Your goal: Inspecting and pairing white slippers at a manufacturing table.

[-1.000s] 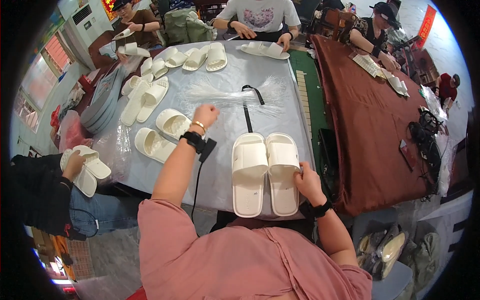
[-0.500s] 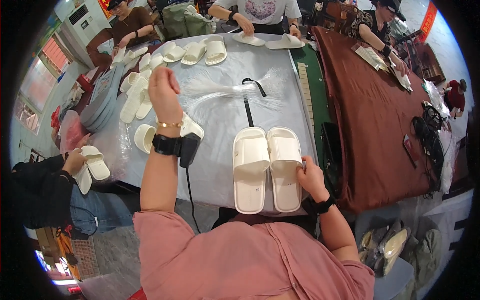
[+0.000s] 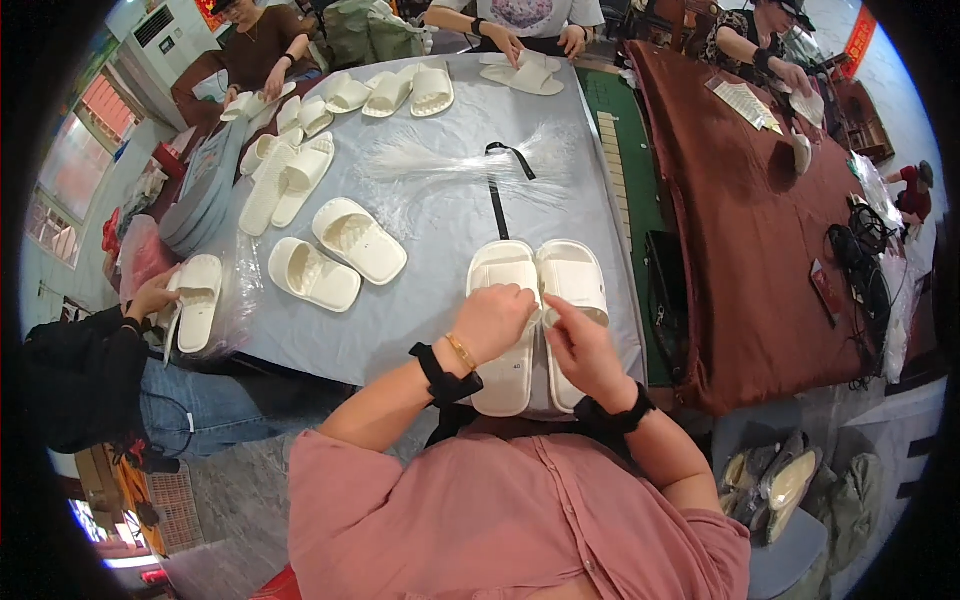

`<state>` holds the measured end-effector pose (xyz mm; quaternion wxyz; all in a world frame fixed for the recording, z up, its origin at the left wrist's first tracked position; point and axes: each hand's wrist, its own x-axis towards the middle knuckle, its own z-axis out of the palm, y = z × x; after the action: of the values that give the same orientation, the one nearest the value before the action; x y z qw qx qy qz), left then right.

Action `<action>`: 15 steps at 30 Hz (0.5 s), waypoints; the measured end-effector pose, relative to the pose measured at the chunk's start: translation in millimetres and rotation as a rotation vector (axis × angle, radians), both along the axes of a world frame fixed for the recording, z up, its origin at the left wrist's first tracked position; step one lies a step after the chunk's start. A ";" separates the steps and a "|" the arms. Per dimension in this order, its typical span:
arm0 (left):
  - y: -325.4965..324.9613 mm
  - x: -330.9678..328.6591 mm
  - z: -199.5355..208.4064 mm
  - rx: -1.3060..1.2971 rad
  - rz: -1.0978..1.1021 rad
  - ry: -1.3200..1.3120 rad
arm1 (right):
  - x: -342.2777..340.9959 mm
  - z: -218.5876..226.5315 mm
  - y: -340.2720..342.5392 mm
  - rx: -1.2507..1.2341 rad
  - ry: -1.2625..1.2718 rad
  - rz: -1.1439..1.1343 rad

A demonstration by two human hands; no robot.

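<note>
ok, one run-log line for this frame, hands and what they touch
left hand: on left slipper | right hand: on right slipper | pair: side by side, table near edge

I log: white slipper pair (image 3: 537, 315), grey table cover (image 3: 440, 225), black strap (image 3: 497, 190), maroon cloth (image 3: 740, 220), pink shirt (image 3: 500, 520); all plain, no patt.

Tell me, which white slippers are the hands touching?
The pair side by side at the table's near edge, under both hands; the other slippers lie farther up, untouched by them.

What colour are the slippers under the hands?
Cream white, both slippers. The head view shows them best, with the left hand and right hand resting on them.
</note>
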<state>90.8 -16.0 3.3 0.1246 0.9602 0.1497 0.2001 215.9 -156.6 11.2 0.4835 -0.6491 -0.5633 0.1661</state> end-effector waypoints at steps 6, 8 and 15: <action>2.4 -6.7 3.1 0.036 -0.044 -0.049 | -2.2 -18.9 22.2 -0.034 -0.075 -0.001; 10.6 -11.1 0.3 0.027 -0.058 -0.058 | 2.2 -20.9 17.8 -0.028 -0.028 -0.026; 104.3 -38.8 -29.7 0.122 0.265 -0.077 | 44.7 -12.7 -30.3 -0.116 0.169 -0.264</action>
<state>52.0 88.3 -26.3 0.0443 0.9295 0.2576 0.2603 260.6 -186.9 -1.5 0.5086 -0.7281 -0.4196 0.1875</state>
